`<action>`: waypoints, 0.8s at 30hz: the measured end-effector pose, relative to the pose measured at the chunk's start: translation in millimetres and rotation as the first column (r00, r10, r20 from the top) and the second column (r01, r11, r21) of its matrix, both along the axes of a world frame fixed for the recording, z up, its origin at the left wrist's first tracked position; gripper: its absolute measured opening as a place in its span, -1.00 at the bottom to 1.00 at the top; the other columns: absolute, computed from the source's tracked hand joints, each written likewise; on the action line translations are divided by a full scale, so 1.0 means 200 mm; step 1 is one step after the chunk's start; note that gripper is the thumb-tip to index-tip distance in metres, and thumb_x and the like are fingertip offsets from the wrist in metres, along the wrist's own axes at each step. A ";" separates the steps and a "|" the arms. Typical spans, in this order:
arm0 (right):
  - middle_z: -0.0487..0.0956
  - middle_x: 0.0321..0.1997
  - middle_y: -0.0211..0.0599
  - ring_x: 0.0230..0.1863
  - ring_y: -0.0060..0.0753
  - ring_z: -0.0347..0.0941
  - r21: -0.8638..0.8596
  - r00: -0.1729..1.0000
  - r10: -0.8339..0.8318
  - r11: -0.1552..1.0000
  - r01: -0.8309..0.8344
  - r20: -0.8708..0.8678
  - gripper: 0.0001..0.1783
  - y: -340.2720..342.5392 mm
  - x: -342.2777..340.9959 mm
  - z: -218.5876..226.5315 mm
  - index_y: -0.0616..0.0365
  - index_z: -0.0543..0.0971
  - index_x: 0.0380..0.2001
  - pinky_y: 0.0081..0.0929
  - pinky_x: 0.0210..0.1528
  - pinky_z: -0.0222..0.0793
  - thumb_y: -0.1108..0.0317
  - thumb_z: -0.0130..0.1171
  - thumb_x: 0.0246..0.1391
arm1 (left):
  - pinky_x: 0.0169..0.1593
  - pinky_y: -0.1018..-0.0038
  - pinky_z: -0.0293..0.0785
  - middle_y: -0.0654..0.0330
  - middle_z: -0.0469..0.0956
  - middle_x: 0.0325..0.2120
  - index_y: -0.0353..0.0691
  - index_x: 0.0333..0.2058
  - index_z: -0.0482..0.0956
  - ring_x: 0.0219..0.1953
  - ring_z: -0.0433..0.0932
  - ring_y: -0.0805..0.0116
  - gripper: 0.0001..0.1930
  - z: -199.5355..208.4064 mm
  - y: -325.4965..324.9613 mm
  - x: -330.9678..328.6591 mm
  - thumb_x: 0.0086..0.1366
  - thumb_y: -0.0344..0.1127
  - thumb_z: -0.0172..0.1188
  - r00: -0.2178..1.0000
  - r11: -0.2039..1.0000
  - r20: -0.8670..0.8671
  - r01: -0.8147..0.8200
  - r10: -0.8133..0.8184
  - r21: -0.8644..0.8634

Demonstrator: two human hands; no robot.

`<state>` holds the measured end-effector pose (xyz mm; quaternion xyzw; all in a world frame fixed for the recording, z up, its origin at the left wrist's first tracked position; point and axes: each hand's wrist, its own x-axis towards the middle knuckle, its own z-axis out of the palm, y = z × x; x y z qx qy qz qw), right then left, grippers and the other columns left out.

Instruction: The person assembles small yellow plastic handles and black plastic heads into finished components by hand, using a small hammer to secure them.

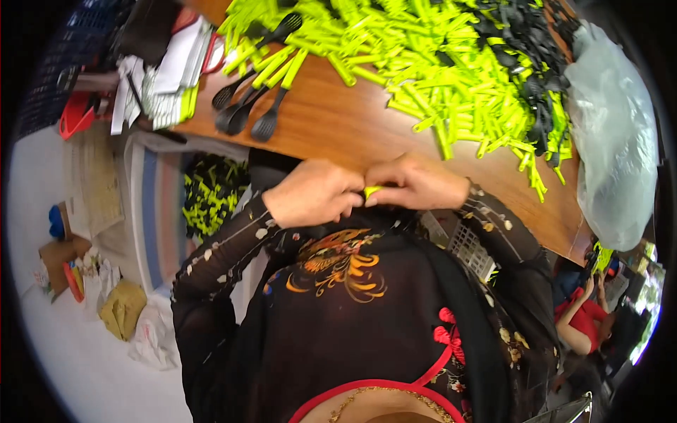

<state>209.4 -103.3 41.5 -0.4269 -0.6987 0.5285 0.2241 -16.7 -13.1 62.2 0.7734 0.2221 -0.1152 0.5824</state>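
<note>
At table edge, left hand and right hand knuckle-to-knuckle, both grips pinching yellow piece

Both hands' grip on yellow-green piece, wooden table

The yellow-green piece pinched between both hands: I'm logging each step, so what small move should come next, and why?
Probably a firm squeeze inward. The left hand and right hand meet knuckle to knuckle at the table edge, the yellow-green piece barely showing between fingertips; whether it is already seated is hidden.
</note>
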 end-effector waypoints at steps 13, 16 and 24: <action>0.60 0.07 -0.13 0.20 -0.08 0.50 0.372 0.921 -0.387 0.848 0.378 -0.053 -0.50 0.02 0.06 -0.11 0.17 0.58 0.05 -0.24 0.20 0.43 0.20 0.45 0.10 | -0.24 0.53 0.56 0.04 0.68 -0.19 -0.28 0.16 0.40 -0.33 0.72 0.30 -0.71 -0.31 -0.08 -0.12 0.57 -0.33 -0.01 0.855 0.679 -0.077 -0.459 0.513 -0.573; 0.62 0.16 -0.17 0.18 -0.17 0.54 0.332 0.680 -0.729 0.625 0.707 -0.076 -0.51 -0.06 0.31 -0.04 0.13 0.58 0.13 -0.30 0.22 0.44 0.29 0.41 0.15 | -0.24 0.50 0.58 0.04 0.69 -0.20 -0.31 0.13 0.44 -0.33 0.72 0.29 -0.72 -0.39 -0.14 -0.21 0.56 -0.32 0.02 0.685 0.534 -0.057 -0.615 0.727 -0.580; 0.71 -0.09 -0.13 -0.15 -0.16 0.64 0.681 -0.289 -0.956 -0.245 0.690 -0.051 -0.77 -0.71 1.63 -0.33 0.13 0.70 -0.09 -0.27 -0.03 0.53 0.40 0.25 0.19 | -0.27 0.52 0.61 0.04 0.70 -0.20 -0.30 0.12 0.49 -0.34 0.73 0.32 -0.72 -0.34 -0.15 -0.14 0.55 -0.30 0.05 0.639 0.489 -0.067 -0.649 0.767 -0.583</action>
